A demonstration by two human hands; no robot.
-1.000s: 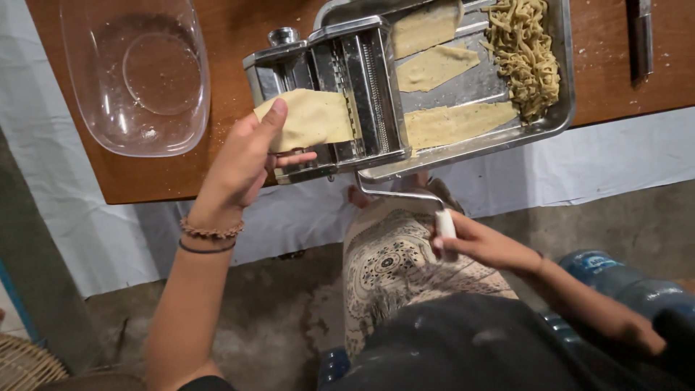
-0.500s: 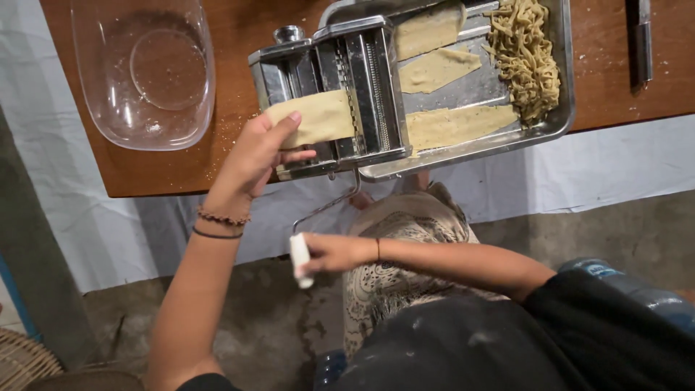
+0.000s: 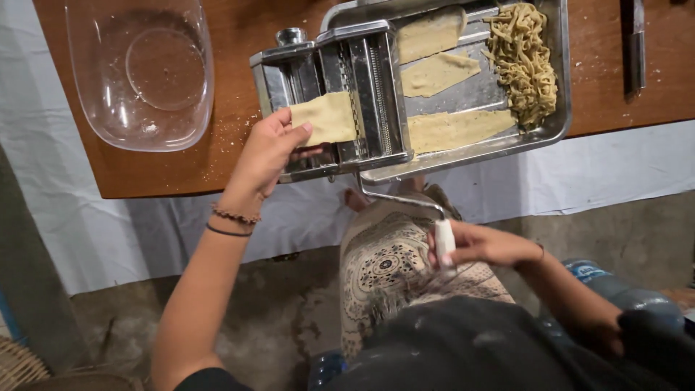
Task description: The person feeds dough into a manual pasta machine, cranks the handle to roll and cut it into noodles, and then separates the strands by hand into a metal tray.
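Dough sheet (image 3: pixel 329 118) lies flat on the pasta machine (image 3: pixel 340 94), its long axis running sideways into the rollers, left hand (image 3: pixel 266 153) pinching its near end with closed fingers. Below the surface (image 3: pixel 166 170) edge, right hand (image 3: pixel 481 245) grips the crank handle (image 3: pixel 444 241). Tray (image 3: pixel 561 87) with noodles (image 3: pixel 523 61) sits beyond.

One steel hand-cranked pasta machine (image 3: pixel 340 94); one rectangular metal tray (image 3: pixel 557 108); one clear glass bowl (image 3: pixel 141 72); four flat pale dough sheets (image 3: pixel 438 72); one heap of cut yellow noodles (image 3: pixel 525 61); one wooden table (image 3: pixel 181 166); two beaded wrist bracelets (image 3: pixel 233 217).
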